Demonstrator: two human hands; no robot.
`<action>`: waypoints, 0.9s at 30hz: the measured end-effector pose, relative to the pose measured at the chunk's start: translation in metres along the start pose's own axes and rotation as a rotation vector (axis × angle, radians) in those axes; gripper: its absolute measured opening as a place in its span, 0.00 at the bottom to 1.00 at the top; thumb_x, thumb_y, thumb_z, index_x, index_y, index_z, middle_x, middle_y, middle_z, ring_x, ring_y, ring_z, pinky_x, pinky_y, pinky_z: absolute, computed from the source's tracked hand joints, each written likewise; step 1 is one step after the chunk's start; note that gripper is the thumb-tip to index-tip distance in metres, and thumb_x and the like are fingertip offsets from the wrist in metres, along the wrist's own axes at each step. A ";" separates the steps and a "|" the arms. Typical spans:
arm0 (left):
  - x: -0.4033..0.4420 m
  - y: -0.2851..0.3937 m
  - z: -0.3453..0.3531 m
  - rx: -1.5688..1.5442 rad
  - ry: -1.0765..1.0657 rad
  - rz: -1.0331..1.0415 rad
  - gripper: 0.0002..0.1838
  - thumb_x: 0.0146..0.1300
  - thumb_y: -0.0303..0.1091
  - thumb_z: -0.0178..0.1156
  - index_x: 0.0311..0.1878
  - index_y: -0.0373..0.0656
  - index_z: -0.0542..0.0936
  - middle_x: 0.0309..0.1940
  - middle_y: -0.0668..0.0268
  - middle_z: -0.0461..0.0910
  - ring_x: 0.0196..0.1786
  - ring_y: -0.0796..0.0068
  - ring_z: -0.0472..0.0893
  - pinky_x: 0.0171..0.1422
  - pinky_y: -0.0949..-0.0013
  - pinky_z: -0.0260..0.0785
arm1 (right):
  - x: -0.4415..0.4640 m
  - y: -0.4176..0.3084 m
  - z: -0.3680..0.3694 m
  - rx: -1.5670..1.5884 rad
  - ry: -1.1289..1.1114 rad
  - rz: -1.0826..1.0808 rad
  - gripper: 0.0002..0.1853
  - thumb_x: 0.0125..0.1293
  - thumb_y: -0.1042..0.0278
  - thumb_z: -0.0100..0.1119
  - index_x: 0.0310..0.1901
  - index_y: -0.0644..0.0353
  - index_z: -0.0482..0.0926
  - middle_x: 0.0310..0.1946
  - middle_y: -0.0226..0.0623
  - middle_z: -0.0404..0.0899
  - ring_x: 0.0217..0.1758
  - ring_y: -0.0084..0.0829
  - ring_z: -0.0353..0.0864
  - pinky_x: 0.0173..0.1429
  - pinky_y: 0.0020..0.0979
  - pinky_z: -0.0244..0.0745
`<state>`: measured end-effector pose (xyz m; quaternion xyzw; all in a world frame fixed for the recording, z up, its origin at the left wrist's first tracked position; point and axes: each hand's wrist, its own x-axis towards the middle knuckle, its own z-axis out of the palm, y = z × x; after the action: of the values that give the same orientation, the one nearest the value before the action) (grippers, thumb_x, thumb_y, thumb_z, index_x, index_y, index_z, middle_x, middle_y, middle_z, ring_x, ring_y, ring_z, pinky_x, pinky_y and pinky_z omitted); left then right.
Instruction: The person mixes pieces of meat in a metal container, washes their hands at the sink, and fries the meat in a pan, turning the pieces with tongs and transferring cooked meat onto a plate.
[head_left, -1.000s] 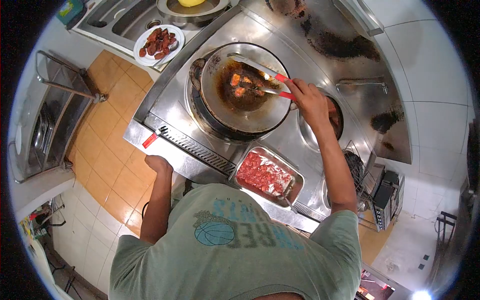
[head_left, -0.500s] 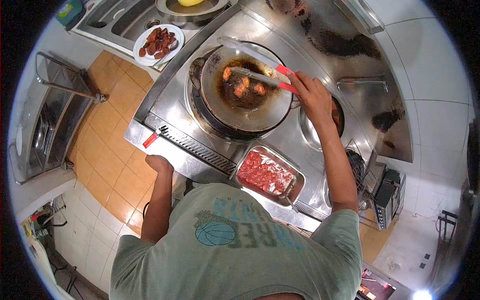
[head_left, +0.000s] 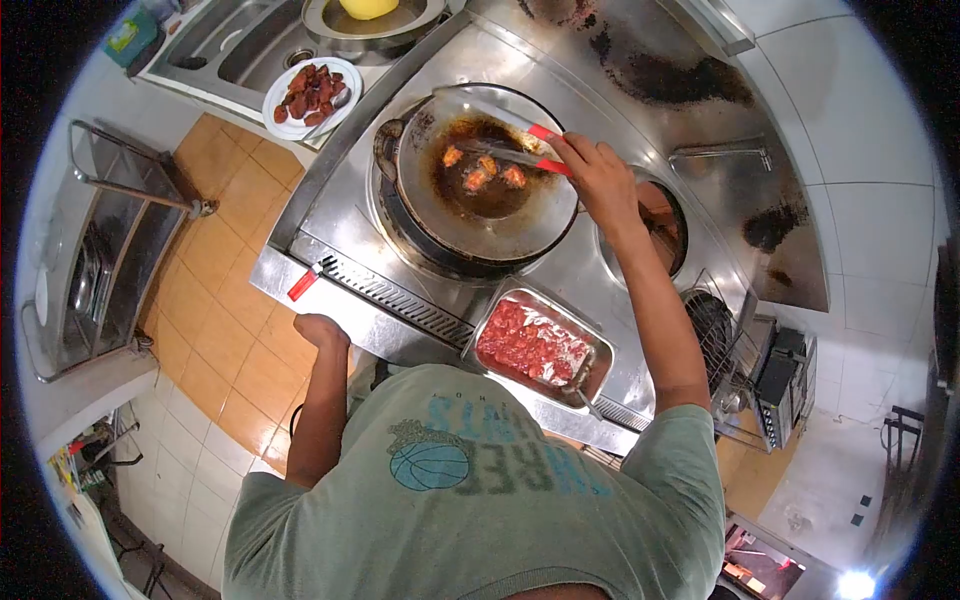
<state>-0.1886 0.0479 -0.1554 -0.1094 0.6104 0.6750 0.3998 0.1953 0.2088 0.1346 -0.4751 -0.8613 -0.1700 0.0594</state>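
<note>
My right hand (head_left: pixel 603 182) is closed around the red-handled metal tongs (head_left: pixel 488 109). The two arms of the tongs are apart, reaching over the wok (head_left: pixel 430 215). Several browned meat pieces (head_left: pixel 478 180) lie in dark oil at the wok's bottom, near the lower arm; whether it touches them I cannot tell. My left hand (head_left: pixel 322 330) hangs bent at the wrist by the counter's front edge, its fingers hidden. Near it on the counter lies a red-handled object (head_left: pixel 302 284). A metal tray (head_left: pixel 597 372) of red raw meat (head_left: pixel 525 340), with a spoon in it, stands nearest my body.
A white plate (head_left: pixel 273 98) of cooked meat with a spoon rests beside the sink (head_left: pixel 255 62). Right of the wok is a round burner opening (head_left: pixel 660 230). A wire rack (head_left: pixel 708 325) stands farther right. A metal trolley (head_left: pixel 125 235) is on the left.
My right hand has moved left with the tongs, and the arms of the tongs are slightly closer together. My left hand stays by the counter edge. The view has shifted a little.
</note>
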 end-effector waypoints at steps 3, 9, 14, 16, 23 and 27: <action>0.005 -0.003 -0.003 0.045 -0.051 0.002 0.18 0.63 0.38 0.38 0.44 0.39 0.75 0.39 0.61 0.77 0.41 0.63 0.78 0.47 0.62 0.73 | -0.005 0.004 -0.006 0.000 -0.013 -0.005 0.24 0.53 0.72 0.55 0.55 0.47 0.73 0.48 0.27 0.75 0.35 0.32 0.75 0.40 0.33 0.77; -0.003 0.005 0.003 0.254 -0.116 0.073 0.18 0.64 0.37 0.39 0.45 0.40 0.77 0.42 0.60 0.79 0.43 0.62 0.79 0.46 0.63 0.74 | -0.025 0.013 -0.030 0.003 0.042 0.107 0.23 0.53 0.72 0.55 0.54 0.48 0.73 0.48 0.30 0.74 0.41 0.36 0.77 0.42 0.35 0.77; -0.018 0.026 0.020 1.947 -0.170 0.274 0.17 0.61 0.39 0.52 0.50 0.44 0.77 0.49 0.65 0.77 0.49 0.68 0.78 0.48 0.69 0.72 | -0.067 0.015 -0.054 0.029 0.072 0.267 0.26 0.50 0.74 0.59 0.55 0.48 0.71 0.47 0.31 0.74 0.44 0.40 0.78 0.43 0.37 0.77; -0.027 0.031 0.022 2.634 -0.123 0.349 0.19 0.59 0.40 0.58 0.52 0.45 0.77 0.51 0.67 0.76 0.52 0.70 0.77 0.48 0.71 0.71 | -0.086 0.012 -0.058 0.045 0.079 0.333 0.28 0.48 0.76 0.61 0.55 0.48 0.71 0.46 0.32 0.74 0.44 0.41 0.78 0.42 0.38 0.77; -0.044 0.042 0.040 0.409 0.528 -0.291 0.23 0.64 0.47 0.45 0.54 0.40 0.70 0.54 0.56 0.74 0.55 0.60 0.75 0.54 0.55 0.72 | -0.138 -0.029 -0.043 0.068 0.088 0.543 0.32 0.46 0.73 0.67 0.57 0.46 0.70 0.44 0.33 0.72 0.42 0.39 0.79 0.40 0.38 0.78; -0.040 0.034 0.039 0.677 0.533 -0.245 0.23 0.62 0.48 0.49 0.54 0.41 0.67 0.52 0.57 0.75 0.53 0.62 0.76 0.57 0.58 0.70 | -0.155 -0.043 -0.019 0.126 0.144 0.576 0.33 0.45 0.73 0.68 0.56 0.46 0.71 0.44 0.32 0.72 0.42 0.37 0.79 0.40 0.37 0.78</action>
<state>-0.1718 0.0690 -0.0957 -0.2142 0.8611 0.3331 0.3187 0.2420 0.0576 0.1016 -0.6820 -0.6934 -0.1257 0.1954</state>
